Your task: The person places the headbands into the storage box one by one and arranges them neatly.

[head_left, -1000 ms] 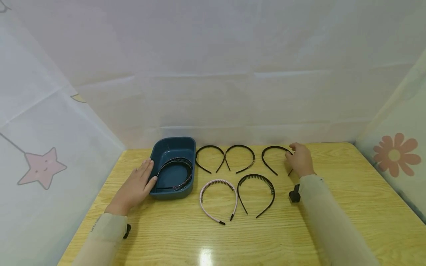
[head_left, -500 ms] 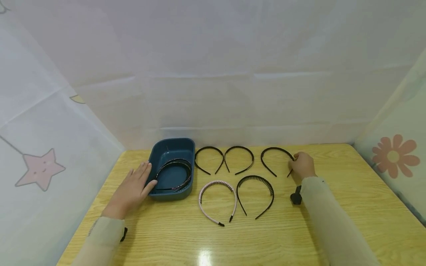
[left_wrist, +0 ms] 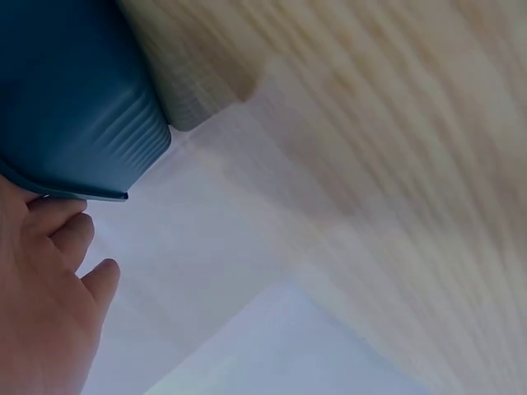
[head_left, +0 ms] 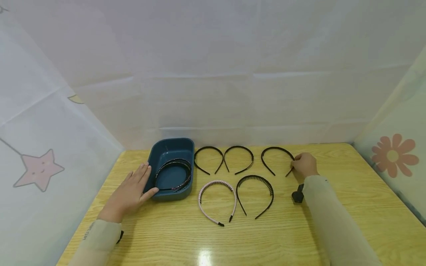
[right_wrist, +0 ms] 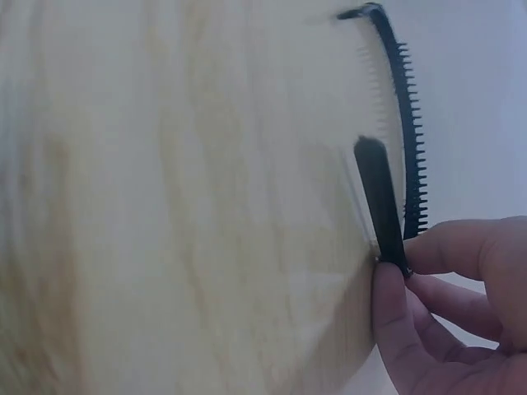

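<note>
The right hand (head_left: pixel 304 164) pinches a thin black headband with small teeth (head_left: pixel 277 148), which is at the far right of the row of headbands. The thumb and the fingers are together on its right arm, near the end, as the right wrist view also shows. I cannot tell if this headband is lifted a little from the yellow wood-grain table (head_left: pixel 266 244).

The left hand (head_left: pixel 131 190) touches the left side of a deep dark-blue rectangular tray with rounded corners (head_left: pixel 173 197). Its fingers lie nearly straight and close to each other, and the thumb is apart from them, at the near left corner.

Inside the tray, several dark headbands (head_left: pixel 190 171) lie one over another, in the near part. To the right of the tray, two thin black headbands (head_left: pixel 209 147) (head_left: pixel 239 146) lie side by side at the far edge. Nearer, a pink-wrapped headband with dark teeth and black tips (head_left: pixel 200 201) lies just beside a wider-toothed black headband (head_left: pixel 255 176), which is on its right.
</note>
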Motion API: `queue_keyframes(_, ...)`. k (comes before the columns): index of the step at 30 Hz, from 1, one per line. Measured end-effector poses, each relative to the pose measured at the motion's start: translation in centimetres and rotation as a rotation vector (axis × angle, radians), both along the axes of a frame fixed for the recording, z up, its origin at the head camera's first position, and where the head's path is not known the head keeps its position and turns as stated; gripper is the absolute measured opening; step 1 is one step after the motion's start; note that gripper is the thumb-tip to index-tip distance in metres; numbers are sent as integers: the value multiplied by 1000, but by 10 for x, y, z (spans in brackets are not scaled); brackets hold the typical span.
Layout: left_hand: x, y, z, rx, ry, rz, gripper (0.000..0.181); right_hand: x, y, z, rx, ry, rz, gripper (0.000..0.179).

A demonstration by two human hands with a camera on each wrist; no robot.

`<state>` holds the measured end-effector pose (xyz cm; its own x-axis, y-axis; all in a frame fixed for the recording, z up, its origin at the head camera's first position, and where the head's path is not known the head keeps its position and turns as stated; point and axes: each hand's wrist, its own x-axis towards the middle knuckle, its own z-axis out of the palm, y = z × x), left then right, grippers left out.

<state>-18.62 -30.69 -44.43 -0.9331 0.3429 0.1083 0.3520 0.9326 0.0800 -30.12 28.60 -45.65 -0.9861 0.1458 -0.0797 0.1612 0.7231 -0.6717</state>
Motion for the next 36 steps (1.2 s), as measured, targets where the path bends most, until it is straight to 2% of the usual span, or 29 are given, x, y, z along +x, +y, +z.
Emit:
queue_keyframes(8, -2, -2, -5, -13, 29, -13, 84, 5, 3, 5, -105, -38, -6, 35)
queue_keyframes(15, -1, -1, -5, -16, 45, -16, 83, 8, 6, 8, -151, -37, -16, 35)
queue_keyframes(23, 1, 2, -2, 2, 57, -19, 81, 10, 9, 9, -346, -90, -42, 40)
queue_keyframes(30, 1, 2, -1, -1, 23, -18, 82, 16, 7, 17, -542, -144, -39, 46)
queue_keyframes(36, 0, 3, -1, 10, 10, -13, 81, 20, 4, 22, -623, -143, -25, 50)
